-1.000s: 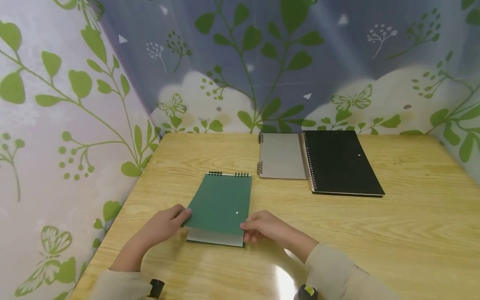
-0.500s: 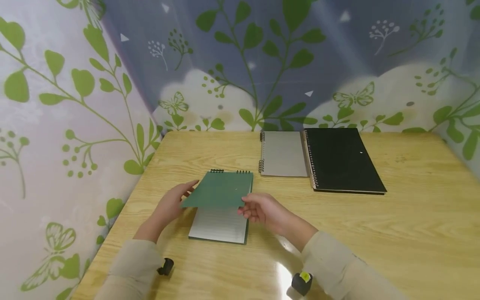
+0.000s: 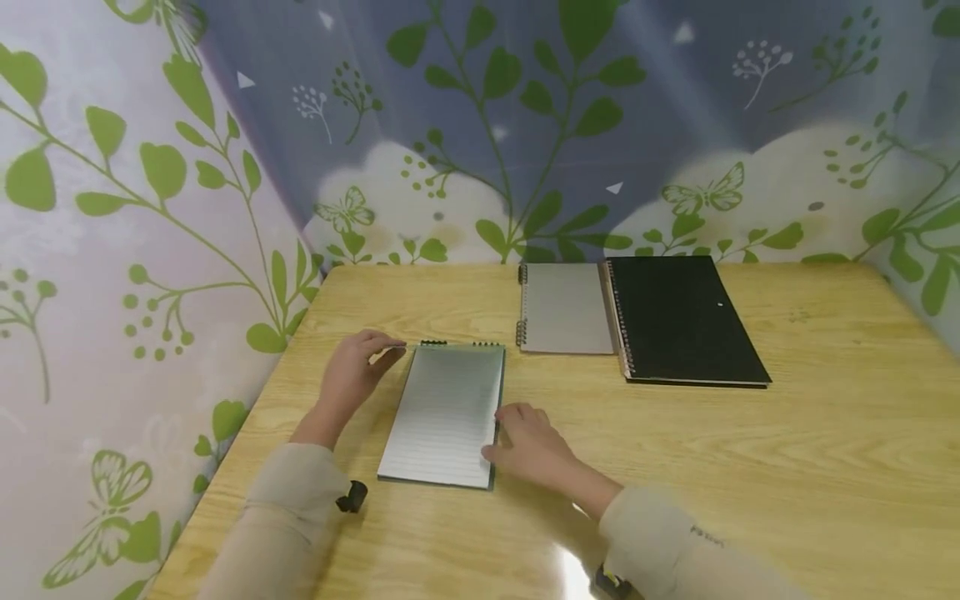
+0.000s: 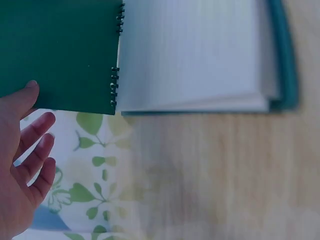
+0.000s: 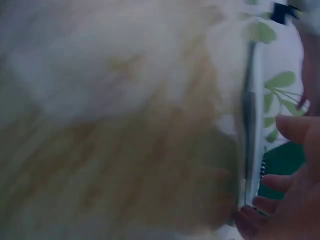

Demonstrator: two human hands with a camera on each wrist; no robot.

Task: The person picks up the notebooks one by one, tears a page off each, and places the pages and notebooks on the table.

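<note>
A top-spiral notebook [image 3: 446, 412] lies open on the table, its lined white page showing. Between thumb and index finger, my left hand [image 3: 351, 375] pinches the notebook's green front cover [image 4: 62, 55], which is turned over past the black rings; the other fingers hang apart below it in the left wrist view. The cover is hardly seen from the head. My right hand [image 3: 534, 446] is at the notebook's right edge, thumb and fingertips right beside the page. Its fingers [image 5: 272, 182] are spread and relaxed in the right wrist view, which is blurred.
Behind and to the right on the wooden table [image 3: 825, 433] lie a grey spiral notebook [image 3: 566, 308] and a larger black spiral notebook [image 3: 682, 321], side by side. A leaf-patterned covering [image 3: 480, 125] rises behind the table and at its left side.
The green cover has been lifted and turned back over the rings, baring the lined page. My left hand moved up with it; my right hand let go and came down to the right edge.
</note>
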